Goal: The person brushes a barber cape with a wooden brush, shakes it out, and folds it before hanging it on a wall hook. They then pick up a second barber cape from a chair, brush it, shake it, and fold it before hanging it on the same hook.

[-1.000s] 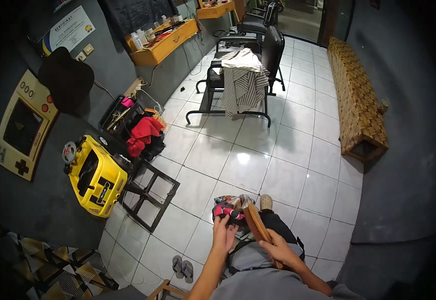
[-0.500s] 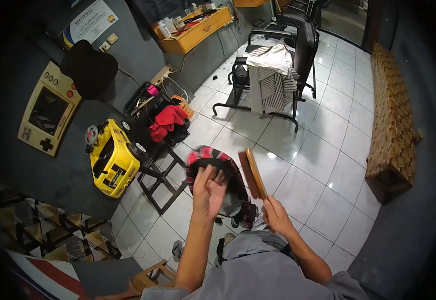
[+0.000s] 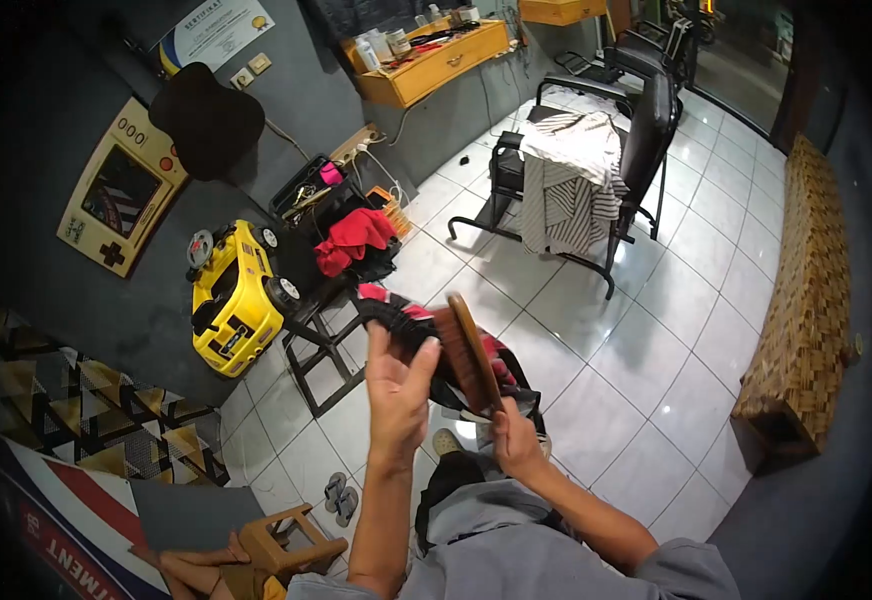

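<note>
Left hand (image 3: 396, 385) grips a red-black cloth (image 3: 426, 335), right hand (image 3: 516, 440) a wooden brush (image 3: 471, 350); yellow toy car (image 3: 236, 295) at nine o'clock; draped chair (image 3: 586, 165) at one.

Your left hand (image 3: 396, 390) lies against the cloth (image 3: 426, 335), left of the brush (image 3: 471, 350) in your right hand (image 3: 516, 445). The toy car (image 3: 236, 295) sits left, the chair (image 3: 596, 160) beyond; sandals (image 3: 338, 497), it seems, lie on the floor (image 3: 656, 330) below.

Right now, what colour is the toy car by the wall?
Yellow; the toy car shows best in the head view.
</note>
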The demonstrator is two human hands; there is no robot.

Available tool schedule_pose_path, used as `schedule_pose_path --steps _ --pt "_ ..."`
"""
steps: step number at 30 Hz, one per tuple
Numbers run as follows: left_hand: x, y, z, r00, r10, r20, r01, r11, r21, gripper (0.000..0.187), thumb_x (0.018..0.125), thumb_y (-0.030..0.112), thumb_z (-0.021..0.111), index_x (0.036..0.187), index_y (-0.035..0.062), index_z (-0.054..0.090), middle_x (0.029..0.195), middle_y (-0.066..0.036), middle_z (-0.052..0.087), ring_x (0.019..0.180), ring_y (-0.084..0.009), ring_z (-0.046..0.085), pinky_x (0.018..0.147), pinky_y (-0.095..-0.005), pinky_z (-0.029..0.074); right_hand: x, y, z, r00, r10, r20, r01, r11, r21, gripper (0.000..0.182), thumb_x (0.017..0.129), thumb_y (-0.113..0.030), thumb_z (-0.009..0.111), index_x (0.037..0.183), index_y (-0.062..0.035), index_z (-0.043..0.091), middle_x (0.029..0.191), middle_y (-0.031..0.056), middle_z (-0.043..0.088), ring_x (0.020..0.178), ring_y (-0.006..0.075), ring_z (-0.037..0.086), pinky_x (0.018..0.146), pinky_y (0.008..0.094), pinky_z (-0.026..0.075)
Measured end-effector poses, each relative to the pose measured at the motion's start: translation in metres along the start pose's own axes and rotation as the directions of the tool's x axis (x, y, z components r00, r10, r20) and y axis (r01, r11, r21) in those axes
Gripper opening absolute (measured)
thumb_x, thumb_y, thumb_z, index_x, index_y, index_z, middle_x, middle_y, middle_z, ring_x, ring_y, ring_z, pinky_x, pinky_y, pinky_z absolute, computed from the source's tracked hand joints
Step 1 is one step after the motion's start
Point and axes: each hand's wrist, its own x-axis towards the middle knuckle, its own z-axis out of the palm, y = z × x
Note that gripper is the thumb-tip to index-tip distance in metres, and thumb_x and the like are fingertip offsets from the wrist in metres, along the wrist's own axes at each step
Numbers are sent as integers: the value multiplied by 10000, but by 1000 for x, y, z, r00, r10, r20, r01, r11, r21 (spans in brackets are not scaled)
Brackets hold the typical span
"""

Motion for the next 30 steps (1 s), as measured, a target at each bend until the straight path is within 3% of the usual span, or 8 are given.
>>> schedule_pose_path --steps 2,5,8,12,16,21,23,30 --pt "4 20 2 996 -55 -71 39 978 -205 497 859 -69 447 1311 85 312 1129 -50 523 921 -93 548 738 -207 481 -21 63 -11 883 467 52 -376 767 -520 281 948 -276 337 1050 -53 474 754 245 578 743 416 584 598 483 441" --pt "3 35 -14 996 22 -87 -48 951 -305 471 868 -72 405 1305 77 315 1148 -80 518 946 -157 580 798 -264 503 -105 207 -57 755 611 237 -216 573 -790 291 923 -273 346 1070 -85 513 869 243 609 795 406 599 699 503 464" --pt "5 42 -16 995 22 -92 -46 964 -263 365 908 69 436 1268 50 375 1147 -98 540 988 -178 576 851 -319 487 -155 273 -97 667 693 274 -209 527 -824 335 846 -246 400 1011 -5 563 797 246 605 747 391 606 672 484 477" --pt "6 13 -18 946 -247 -210 218 964 -154 235 935 157 445 1099 4 517 995 -57 601 866 -139 597 800 -267 483 -134 229 -106 642 766 -43 -685 546 -482 408 920 -253 278 896 30 571 866 259 604 793 437 572 705 505 442" --pt "9 -6 0 973 -232 15 226 958 180 194 941 125 446 1035 -22 530 895 -25 609 794 -57 543 738 -197 436 -32 85 -67 907 346 -239 -378 920 -101 305 946 -243 319 899 2 493 618 133 485 535 232 503 526 351 423" --pt "11 10 29 955 -200 221 134 950 282 249 923 75 459 1145 -36 488 959 -13 558 850 -46 497 758 -182 407 17 -12 -31 993 46 -109 -53 997 -59 267 955 -266 324 969 -26 441 623 133 514 529 262 518 493 361 393" --pt "10 24 31 955 -189 228 134 962 237 273 920 70 460 1169 -40 473 984 -18 550 871 -50 489 767 -185 403 11 15 -15 994 98 46 -95 994 -50 288 946 -272 352 1050 -23 454 717 207 582 620 410 560 538 453 430" --pt "9 65 2 981 186 -64 -191 978 -81 393 871 66 443 1243 -54 406 1111 -138 555 984 -193 570 893 -325 451 -161 298 -87 630 744 221 -275 480 -833 322 781 -297 528 966 -57 637 840 205 641 744 345 634 666 444 498"
